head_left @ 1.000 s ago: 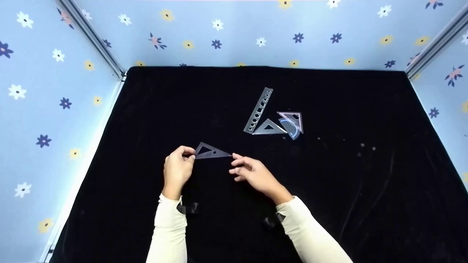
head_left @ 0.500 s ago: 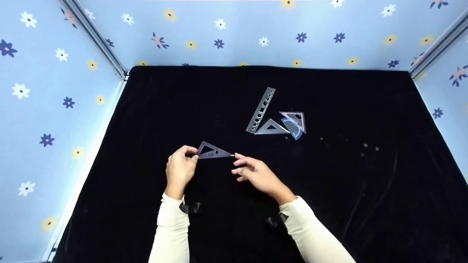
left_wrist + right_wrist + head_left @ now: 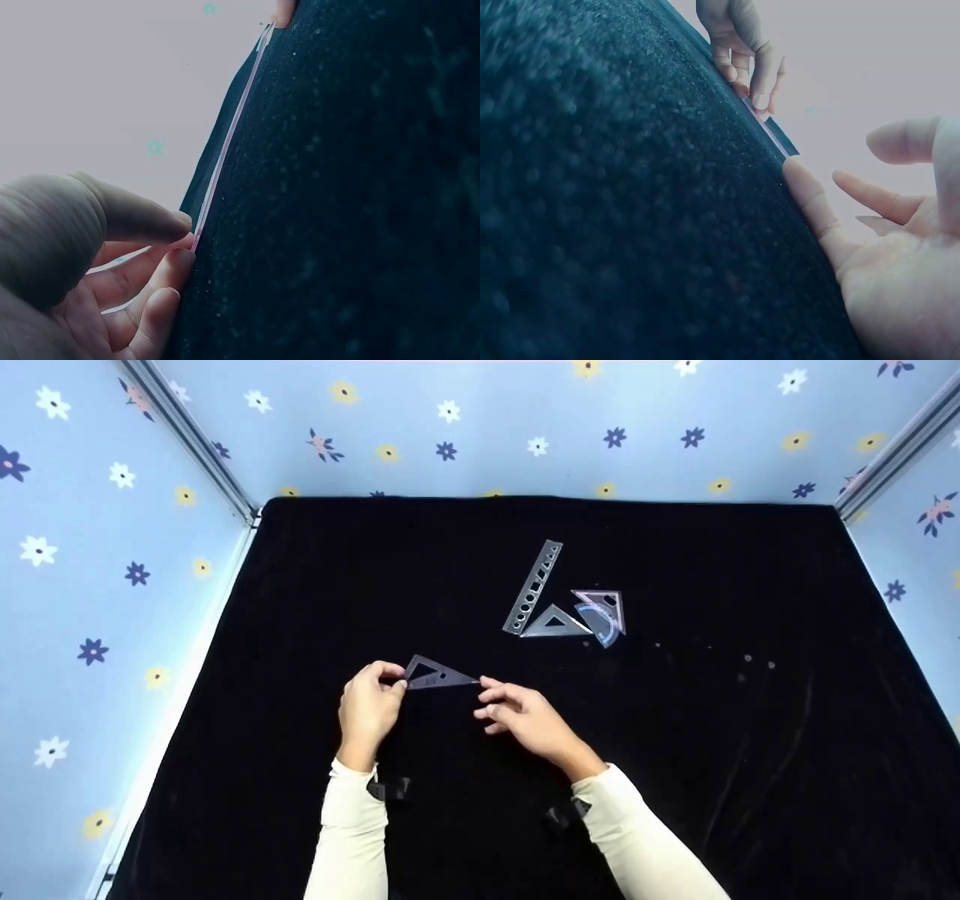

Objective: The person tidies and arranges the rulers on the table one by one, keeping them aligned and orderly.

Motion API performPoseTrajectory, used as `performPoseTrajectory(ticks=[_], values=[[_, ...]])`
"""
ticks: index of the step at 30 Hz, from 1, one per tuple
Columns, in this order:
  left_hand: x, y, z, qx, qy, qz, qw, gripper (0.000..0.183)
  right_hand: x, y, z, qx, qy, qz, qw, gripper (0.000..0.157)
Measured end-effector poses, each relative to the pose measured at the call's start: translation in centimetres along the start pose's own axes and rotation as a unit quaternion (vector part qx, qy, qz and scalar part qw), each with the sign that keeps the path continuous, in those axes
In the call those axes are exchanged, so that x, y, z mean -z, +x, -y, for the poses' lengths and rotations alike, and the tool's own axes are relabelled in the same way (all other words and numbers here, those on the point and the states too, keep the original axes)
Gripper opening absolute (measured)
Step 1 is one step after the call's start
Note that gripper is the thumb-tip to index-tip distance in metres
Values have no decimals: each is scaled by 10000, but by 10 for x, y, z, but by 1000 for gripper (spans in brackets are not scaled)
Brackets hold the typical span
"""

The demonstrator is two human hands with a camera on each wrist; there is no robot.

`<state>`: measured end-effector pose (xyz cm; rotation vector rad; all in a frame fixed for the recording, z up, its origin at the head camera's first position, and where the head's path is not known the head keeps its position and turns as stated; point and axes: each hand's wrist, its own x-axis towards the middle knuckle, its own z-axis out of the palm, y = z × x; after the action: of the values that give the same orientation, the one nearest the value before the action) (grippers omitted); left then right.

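Note:
A clear triangular set square (image 3: 429, 678) with a cut-out triangle and a small round hole lies near the middle of the black cloth. Its short left end is pinched between the thumb and fingers of my left hand (image 3: 368, 706). One fingertip of my right hand (image 3: 529, 723) touches the sharp right tip. In the right wrist view the thumb (image 3: 904, 142) stays apart from that finger, and the other fingers are spread. Seen edge-on in the left wrist view, the set square (image 3: 225, 150) is a thin pinkish line between both hands.
Farther back lie a clear stencil ruler (image 3: 533, 587), another set square (image 3: 536, 628), a protractor with a blue arc (image 3: 598, 626) and a pink-edged set square (image 3: 618, 613) it overlaps. Flowered blue panels (image 3: 495, 427) stand behind and at both sides of the black cloth (image 3: 360, 562).
Both hands keep their places on the set square. The whole head view shifts slightly; the other drawing tools lie as before.

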<state>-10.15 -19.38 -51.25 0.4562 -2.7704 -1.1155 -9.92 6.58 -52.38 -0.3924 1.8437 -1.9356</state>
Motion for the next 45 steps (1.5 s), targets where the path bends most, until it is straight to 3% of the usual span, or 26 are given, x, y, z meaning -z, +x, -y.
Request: performPoseTrajectory(ticks=[22, 35, 45], values=[[0, -1, 0, 52, -82, 107, 9999, 14, -2, -2, 0, 93, -66, -21, 9999, 27], [-1, 1, 0, -33, -62, -136, 9999, 15, -3, -1, 1, 86, -118, 32, 9999, 26], [-3, 1, 0, -91, -108, -271, 9995, 15, -3, -2, 4, 56, 167, -191, 9997, 26]])
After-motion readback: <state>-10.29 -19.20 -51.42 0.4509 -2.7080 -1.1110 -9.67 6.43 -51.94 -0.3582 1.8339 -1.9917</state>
